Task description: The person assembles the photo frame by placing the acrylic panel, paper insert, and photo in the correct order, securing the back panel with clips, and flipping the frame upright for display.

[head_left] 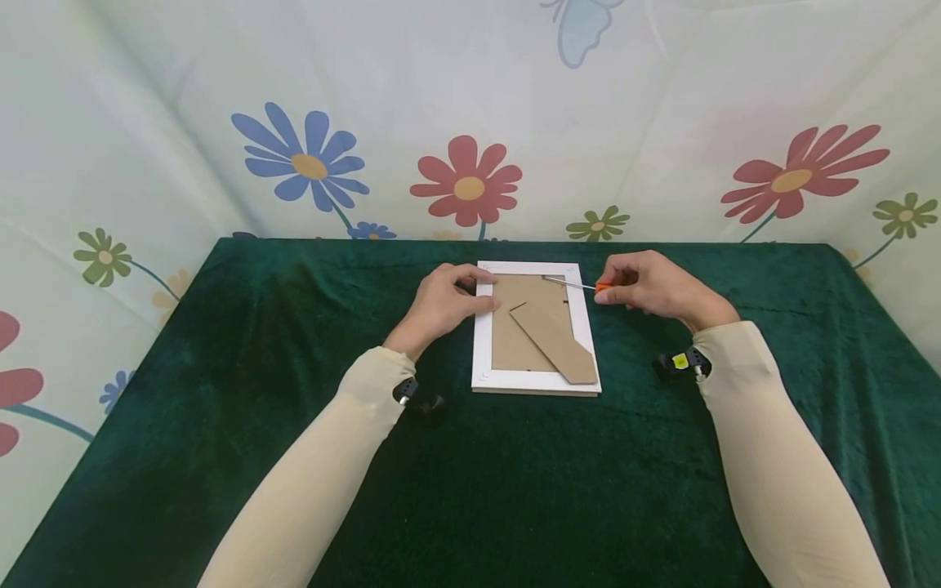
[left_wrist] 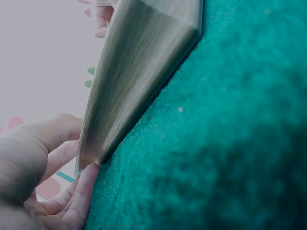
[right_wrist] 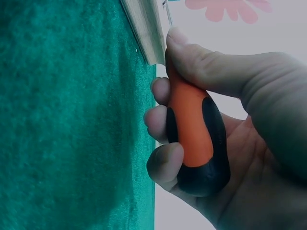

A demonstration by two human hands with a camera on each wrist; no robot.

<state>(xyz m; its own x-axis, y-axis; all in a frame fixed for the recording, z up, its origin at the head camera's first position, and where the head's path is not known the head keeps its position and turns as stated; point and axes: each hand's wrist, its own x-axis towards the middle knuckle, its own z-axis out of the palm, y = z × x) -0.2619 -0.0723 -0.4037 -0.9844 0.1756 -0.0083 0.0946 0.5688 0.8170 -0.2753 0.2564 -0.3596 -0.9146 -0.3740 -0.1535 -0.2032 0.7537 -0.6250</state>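
Picture frame [head_left: 525, 380], back up, centre of head view. Probably light, stiff, fairly smooth; any glazing fragile; best held by opposite rims. White back rim, wood-grain side, brown backing board [head_left: 510, 347], slanted easel leg [head_left: 562, 343]. Left hand [head_left: 441, 302] grips left rim, thumb and forefinger spread. Right hand [head_left: 647, 282]: fingers curled around screwdriver [right_wrist: 192, 124], shaft over board's upper right. Green cloth [head_left: 470, 490] beneath.

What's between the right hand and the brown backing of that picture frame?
In the head view, the screwdriver lies there, reaching from the right hand over the white frame border to the brown backing.
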